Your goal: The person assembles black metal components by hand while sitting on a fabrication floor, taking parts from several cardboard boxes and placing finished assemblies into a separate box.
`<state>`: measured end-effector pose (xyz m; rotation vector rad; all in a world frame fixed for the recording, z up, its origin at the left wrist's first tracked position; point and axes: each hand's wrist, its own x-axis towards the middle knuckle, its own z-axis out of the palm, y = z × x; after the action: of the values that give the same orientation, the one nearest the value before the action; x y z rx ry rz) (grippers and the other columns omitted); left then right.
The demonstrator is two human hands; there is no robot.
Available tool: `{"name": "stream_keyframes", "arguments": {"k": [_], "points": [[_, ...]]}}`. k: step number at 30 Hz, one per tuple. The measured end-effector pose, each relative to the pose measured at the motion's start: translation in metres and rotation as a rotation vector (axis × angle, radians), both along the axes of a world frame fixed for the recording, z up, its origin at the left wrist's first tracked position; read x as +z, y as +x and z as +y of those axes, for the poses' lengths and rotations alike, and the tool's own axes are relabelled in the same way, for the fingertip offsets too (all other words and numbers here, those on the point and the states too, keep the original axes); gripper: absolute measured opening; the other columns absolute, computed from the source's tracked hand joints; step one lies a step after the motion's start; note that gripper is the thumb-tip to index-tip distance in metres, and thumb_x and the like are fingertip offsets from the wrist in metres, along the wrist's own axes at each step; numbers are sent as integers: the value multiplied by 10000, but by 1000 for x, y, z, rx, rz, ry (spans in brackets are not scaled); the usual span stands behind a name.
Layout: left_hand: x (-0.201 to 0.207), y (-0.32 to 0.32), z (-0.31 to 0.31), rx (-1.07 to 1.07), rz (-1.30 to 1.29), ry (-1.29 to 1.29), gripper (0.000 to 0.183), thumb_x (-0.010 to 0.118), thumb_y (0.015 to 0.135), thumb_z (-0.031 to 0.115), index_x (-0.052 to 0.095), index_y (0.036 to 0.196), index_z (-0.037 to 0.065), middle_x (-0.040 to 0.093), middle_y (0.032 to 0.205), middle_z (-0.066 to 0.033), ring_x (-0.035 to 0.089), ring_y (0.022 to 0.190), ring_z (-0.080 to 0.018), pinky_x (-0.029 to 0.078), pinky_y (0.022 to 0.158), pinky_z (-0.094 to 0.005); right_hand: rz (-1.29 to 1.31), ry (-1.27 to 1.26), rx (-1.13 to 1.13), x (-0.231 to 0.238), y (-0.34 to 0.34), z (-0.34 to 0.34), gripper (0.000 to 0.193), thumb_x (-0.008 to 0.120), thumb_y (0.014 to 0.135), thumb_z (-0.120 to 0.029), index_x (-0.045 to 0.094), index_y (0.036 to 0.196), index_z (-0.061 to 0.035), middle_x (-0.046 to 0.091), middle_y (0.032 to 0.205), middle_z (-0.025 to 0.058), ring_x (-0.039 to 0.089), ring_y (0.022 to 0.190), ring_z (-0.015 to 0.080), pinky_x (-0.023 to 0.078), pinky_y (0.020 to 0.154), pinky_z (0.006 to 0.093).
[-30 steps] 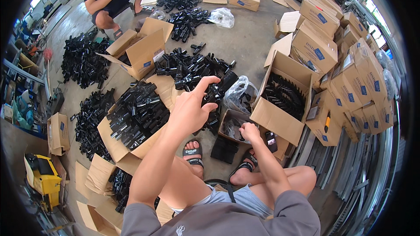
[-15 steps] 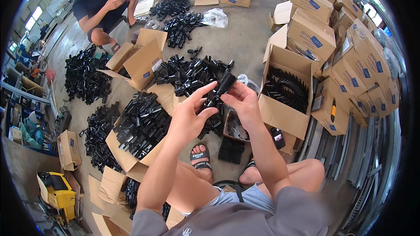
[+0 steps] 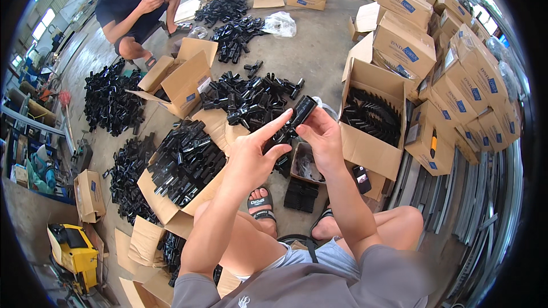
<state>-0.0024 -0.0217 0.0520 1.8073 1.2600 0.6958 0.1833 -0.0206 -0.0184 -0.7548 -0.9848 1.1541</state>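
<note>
A glossy black tubular part [image 3: 303,110] is pinched between the thumb and fingers of my right hand [image 3: 323,137], tilted in front of me. My left hand [image 3: 251,153] sits just left of it, with index finger and thumb stretched apart. Its index fingertip reaches the part's side; whether it touches, I cannot tell. Beyond my hands lies a loose pile of similar black parts [image 3: 237,94]. To the left, an open carton [image 3: 154,197] is heaped with more of them. On the right, another open carton [image 3: 371,154] holds black parts set in curved rows.
Near my feet stand a small box [image 3: 319,178] with clear plastic inside and a black ribbed block [image 3: 301,195]. Stacked cartons [image 3: 405,45] and metal profiles [image 3: 456,205] line the right. A co-worker [image 3: 128,14] squats at far left. A yellow machine [image 3: 77,254] is lower left.
My right hand has shifted slightly right with the black tubular part, which shows more of its length. The left index finger is straighter, pointing at the part.
</note>
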Motion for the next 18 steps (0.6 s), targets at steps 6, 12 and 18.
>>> {"name": "stream_keyframes", "arguments": {"k": [6,12,18], "points": [[-9,-2,2,-57,-212,-76,749,751,875,-78,516,1546,157,734,1123,-49,607,993,-48,545,876,-262,16,-103,-9,3,-2,0,424,775,937,-66,616,1320,21,717,1169,68,679,1054,138,545,941,297],[-21,-12,11,-57,-710,-542,736,704,971,63,366,1621,136,744,1149,-135,737,972,-173,602,865,-312,87,-199,25,-13,12,7,414,616,1068,-348,626,1285,4,721,1081,75,704,911,152,562,797,298],[-16,-17,17,7,-1036,-559,732,707,976,72,359,1616,144,742,1171,-175,751,1001,-221,638,894,-385,-1106,-579,-2,-237,98,15,214,650,915,-195,747,917,-5,734,812,195,726,814,334,564,766,453]]}}
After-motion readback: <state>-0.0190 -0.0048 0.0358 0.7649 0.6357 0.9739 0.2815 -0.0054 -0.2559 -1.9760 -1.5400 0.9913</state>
